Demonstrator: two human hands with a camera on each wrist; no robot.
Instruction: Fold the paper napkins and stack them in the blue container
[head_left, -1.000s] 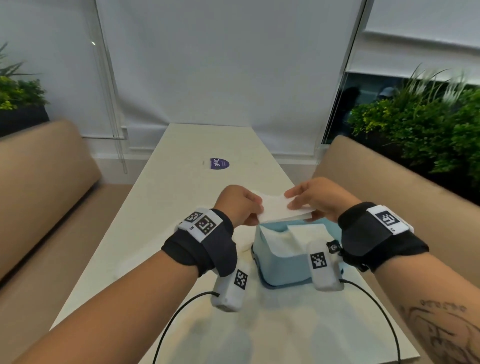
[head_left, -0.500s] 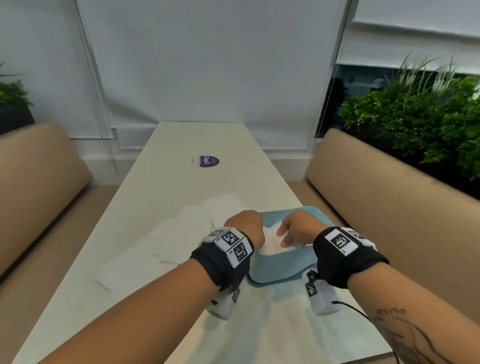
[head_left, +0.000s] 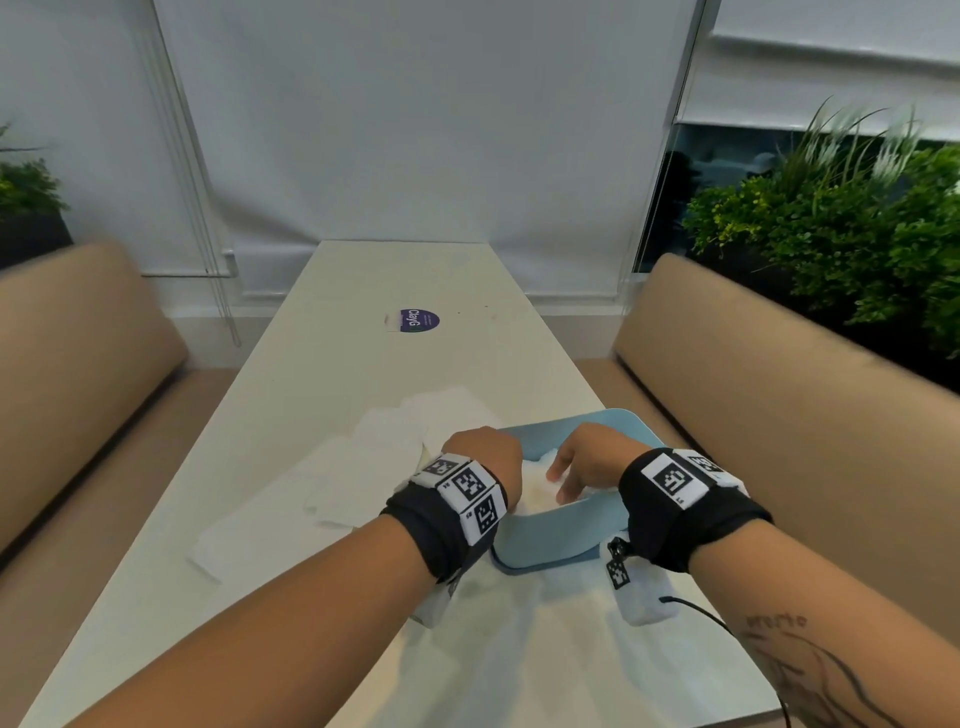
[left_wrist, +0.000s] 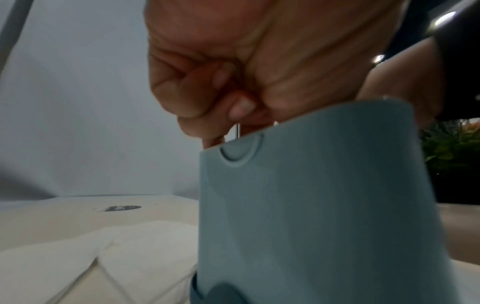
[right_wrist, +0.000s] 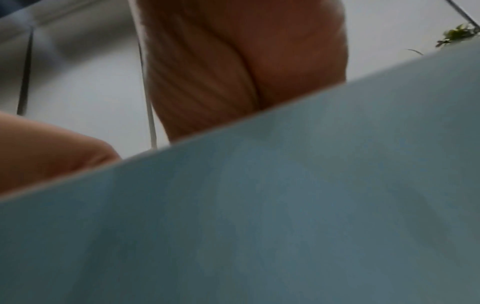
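Lowered into blue container (head_left: 550, 540): folded napkin (head_left: 535, 493); right hand (head_left: 592, 457) fingers (head_left: 569, 486) straight, pressing it; left hand (head_left: 485, 457) fingers curled, hold unclear; loose napkins (head_left: 363, 467) at ten o'clock, nearer left hand.

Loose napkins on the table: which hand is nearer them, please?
Left. The left hand is beside the napkins; the right hand is over the container, farther off.
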